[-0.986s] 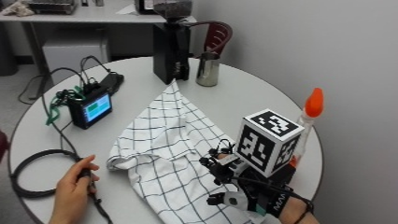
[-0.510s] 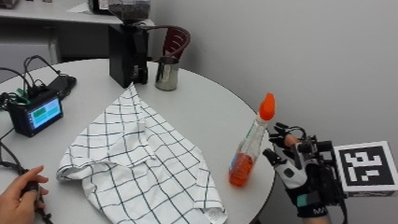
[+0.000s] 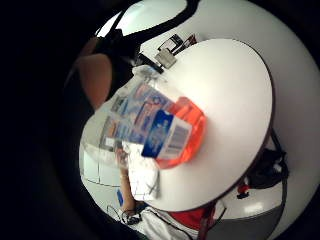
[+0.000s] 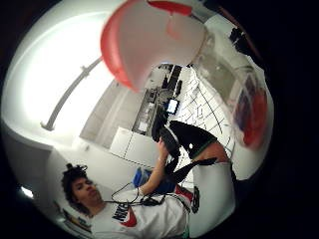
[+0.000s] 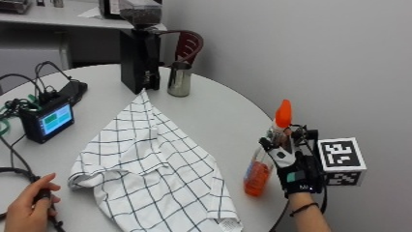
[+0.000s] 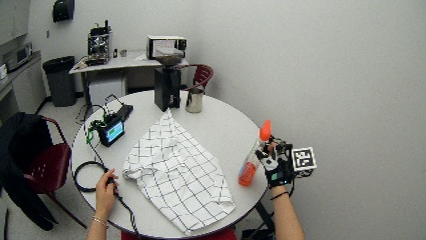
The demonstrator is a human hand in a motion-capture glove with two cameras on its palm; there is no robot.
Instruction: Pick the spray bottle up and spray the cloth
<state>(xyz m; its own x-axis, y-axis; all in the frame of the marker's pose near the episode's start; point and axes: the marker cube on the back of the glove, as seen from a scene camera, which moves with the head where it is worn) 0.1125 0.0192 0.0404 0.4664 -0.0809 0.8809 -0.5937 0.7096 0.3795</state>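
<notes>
gloved right hand (image 5: pixel 291 162) clamped on the spray bottle (image 5: pixel 264 154) — upright beside the cloth (image 5: pixel 154 169).

Gloved right hand (image 5: pixel 291 162) raised at table edge, forearm upright, fingers curled round spray bottle (image 5: pixel 265 155). Bare left hand (image 5: pixel 29 205) resting on tabletop.

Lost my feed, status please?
Gloved right hand gripping spray bottle near table edge. Checked cloth spread alongside, unsprayed. Nothing between.

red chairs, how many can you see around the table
2: one dark red chair at the table's near-left side with a black garment draped over it, one dark red chair behind the table's far edge. Others may be hidden.
</notes>
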